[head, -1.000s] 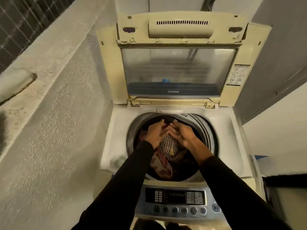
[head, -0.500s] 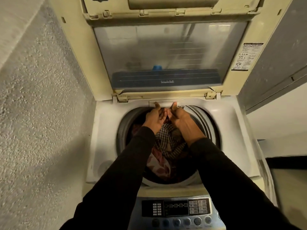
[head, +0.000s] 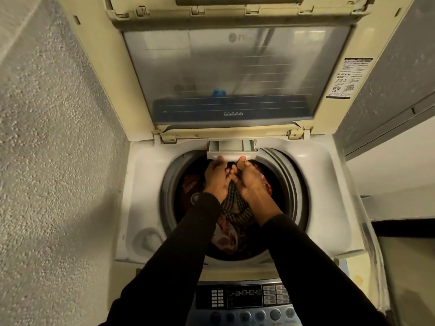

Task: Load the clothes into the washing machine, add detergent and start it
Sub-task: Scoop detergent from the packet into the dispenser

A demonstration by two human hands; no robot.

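Observation:
A top-loading washing machine stands before me with its lid raised upright. Checked and red patterned clothes lie in the drum. At the drum's far rim a white detergent drawer is pulled partly out, its compartments showing. My left hand and my right hand both grip the drawer's front edge, thumbs on top, fingers curled underneath. Black sleeves cover both forearms above the drum.
A rough plastered wall runs close along the machine's left side. The control panel with buttons and dials sits at the near edge. A grey wall rises at the right, with a dark gap below it.
My hands went from above the clothes to the drum's far rim and drew the detergent drawer out. The camera moved closer and lower over the machine.

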